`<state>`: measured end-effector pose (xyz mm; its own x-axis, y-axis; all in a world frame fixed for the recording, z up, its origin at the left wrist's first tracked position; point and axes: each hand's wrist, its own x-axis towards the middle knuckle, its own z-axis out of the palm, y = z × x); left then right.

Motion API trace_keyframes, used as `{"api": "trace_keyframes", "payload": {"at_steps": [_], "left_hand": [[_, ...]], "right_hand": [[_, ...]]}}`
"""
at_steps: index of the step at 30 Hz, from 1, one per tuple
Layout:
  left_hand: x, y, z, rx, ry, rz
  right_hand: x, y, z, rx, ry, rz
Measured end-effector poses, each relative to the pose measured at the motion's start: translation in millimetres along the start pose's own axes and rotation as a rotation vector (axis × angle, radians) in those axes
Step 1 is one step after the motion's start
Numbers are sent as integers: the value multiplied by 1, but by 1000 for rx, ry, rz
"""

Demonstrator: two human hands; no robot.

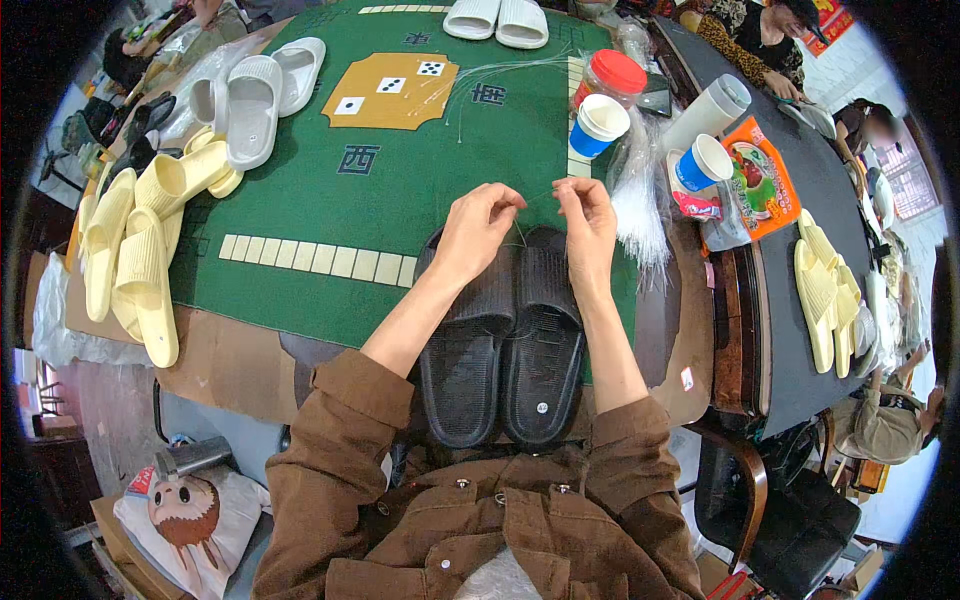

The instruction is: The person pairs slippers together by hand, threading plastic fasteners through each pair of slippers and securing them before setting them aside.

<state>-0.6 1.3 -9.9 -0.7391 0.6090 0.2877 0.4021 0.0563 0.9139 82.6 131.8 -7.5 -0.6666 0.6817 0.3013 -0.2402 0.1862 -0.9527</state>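
Observation:
A pair of black slide slippers (pixel 541 370) lies side by side at the table edge in front of me, toes pointing away. Over their toe ends, my left hand (pixel 476 228) pinches a thin clear plastic strand (pixel 537 197) between thumb and fingertips. The strand runs across to my right hand (pixel 588 225), whose thumb and fingers are also pinched on it. Part of it seems to hang down to the slippers' inner straps; just where it passes is too fine to tell. A bundle of similar clear strands (pixel 641 215) lies right of my right hand.
Pale yellow slippers (pixel 150 285) and grey slippers (pixel 255 110) are piled at the left; white slippers (pixel 497 20) stand at the far edge. A paper cup (pixel 598 125), a red-lidded jar (pixel 610 78) and an orange package (pixel 760 175) stand at the right. Other people work beyond.

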Motion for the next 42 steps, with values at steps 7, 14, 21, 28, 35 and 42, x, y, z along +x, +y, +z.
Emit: {"api": "trace_keyframes", "payload": {"at_steps": [7, 14, 21, 28, 35, 42], "left_hand": [[-1, 10, 0, 100, -129, 2], [-1, 10, 0, 113, -244, -81], [-1, 15, -2, 65, -288, -88], [-1, 17, -1, -50, -354, -73], [2, 7, 1, 88, -82, 202], [-13, 105, -36, 34, 143, 494]], "right_hand": [[-1, -8, -2, 193, -4, 72], [-1, -10, 0, 278, -4, 65], [-1, -10, -1, 277, -13, 111], [0, -6, 4, 422, -121, 73], [2, -9, 8, 391, -51, -41], [-4, -13, 2, 187, 22, 11]]}}
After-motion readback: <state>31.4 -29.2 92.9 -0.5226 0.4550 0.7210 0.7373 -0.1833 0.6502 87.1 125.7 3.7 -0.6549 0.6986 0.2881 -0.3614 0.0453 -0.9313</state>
